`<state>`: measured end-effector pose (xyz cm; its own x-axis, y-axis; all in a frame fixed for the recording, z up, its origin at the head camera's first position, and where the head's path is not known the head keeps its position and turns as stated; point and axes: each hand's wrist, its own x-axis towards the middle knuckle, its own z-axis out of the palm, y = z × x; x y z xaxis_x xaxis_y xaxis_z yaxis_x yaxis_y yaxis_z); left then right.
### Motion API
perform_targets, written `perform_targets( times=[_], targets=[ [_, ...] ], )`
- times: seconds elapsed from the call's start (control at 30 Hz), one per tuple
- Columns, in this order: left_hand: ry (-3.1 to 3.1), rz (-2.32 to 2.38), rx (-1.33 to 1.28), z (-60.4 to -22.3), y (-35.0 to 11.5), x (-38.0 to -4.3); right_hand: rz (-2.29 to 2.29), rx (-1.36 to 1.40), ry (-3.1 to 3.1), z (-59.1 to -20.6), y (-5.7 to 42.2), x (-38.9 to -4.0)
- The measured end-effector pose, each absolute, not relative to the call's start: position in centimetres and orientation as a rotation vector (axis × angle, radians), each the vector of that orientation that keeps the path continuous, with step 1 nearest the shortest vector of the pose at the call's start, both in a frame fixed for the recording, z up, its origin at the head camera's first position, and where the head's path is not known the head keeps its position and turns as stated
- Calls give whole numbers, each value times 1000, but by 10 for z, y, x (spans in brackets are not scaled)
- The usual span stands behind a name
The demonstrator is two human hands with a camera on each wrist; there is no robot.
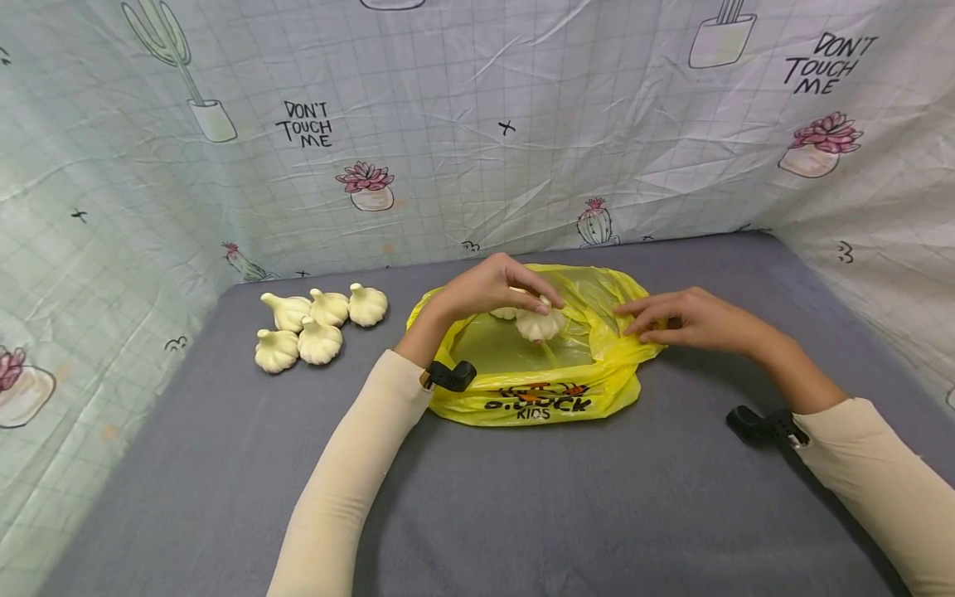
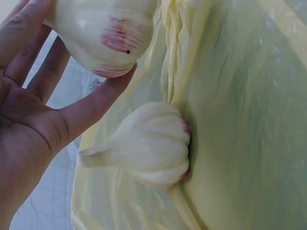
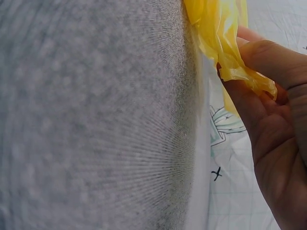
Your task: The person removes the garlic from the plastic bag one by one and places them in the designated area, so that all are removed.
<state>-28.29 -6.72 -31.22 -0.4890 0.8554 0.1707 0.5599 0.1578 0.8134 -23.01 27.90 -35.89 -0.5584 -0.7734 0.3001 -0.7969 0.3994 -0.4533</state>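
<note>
In the head view a yellow plastic bag (image 1: 477, 395) lies with its mouth spread wide. My left hand (image 1: 487, 286) is over the opening and pinches a garlic bulb (image 1: 539, 325) between thumb and fingers. The left wrist view shows purple streaks on this held bulb (image 2: 108, 36). Below it, another garlic bulb (image 2: 148, 146) lies on its side inside the bag, its stem toward the hand. My right hand (image 1: 690, 319) pinches the bag's right rim. Crumpled yellow plastic (image 3: 225, 43) sits between its thumb and fingers in the right wrist view.
Several garlic bulbs (image 1: 319, 342) stand grouped on the grey tabletop (image 1: 477, 506) to the left of the bag. A printed cloth (image 1: 448, 124) with cactus drawings hangs behind and along the sides. Each wrist wears a black strap with a small device.
</note>
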Motion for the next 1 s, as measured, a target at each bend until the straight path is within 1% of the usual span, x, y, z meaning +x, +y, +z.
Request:
perform_targets(
  times=[0.6,1.0],
  targets=[
    [2112,1280,1305,-309,-75,-273,902,1453,-2573,-362,281,-230],
    [2154,1293,1286,-302,-91,-263,858,1379,-2640,-356,281,-226]
  ],
)
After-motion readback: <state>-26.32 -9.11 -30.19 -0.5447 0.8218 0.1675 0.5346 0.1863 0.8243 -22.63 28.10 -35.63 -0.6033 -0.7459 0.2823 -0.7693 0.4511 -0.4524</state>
